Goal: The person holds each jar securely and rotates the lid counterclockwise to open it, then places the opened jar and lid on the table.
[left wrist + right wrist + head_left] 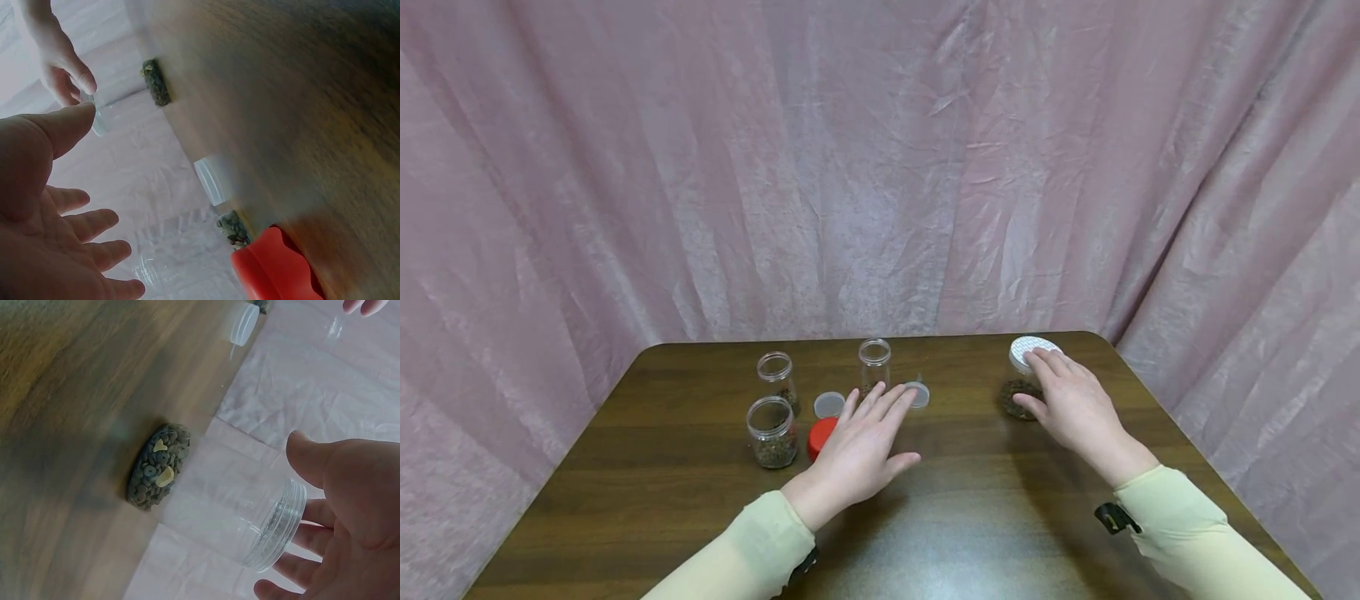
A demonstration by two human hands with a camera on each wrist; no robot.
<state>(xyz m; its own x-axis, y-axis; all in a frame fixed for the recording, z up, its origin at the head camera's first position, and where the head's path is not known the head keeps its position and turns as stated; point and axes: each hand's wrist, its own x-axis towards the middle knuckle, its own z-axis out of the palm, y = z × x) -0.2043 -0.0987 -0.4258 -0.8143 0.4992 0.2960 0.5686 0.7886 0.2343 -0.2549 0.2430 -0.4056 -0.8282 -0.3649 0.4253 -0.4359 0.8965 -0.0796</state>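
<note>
My left hand [863, 450] is held over the table with fingers spread and nothing in them. It hovers by a red lid [822, 435], partly covering it in the head view. My right hand [1082, 404] reaches over a clear jar [1021, 398] at the right, fingers extended near its white patterned top [1028, 350]. In the right wrist view, the jar's threaded neck [281, 522] stands close to the fingers, thumb apart from it; whether they touch I cannot tell. Dark rings and pale pieces [161, 464] fill the jar's bottom.
Two uncovered clear jars, a front one [772, 433] and a back one [777, 379], stand at the left with dark contents. A narrower jar [875, 360] stands behind my left hand. Translucent caps [829, 405] lie on the wooden table [955, 508]. A pink curtain [880, 167] hangs behind.
</note>
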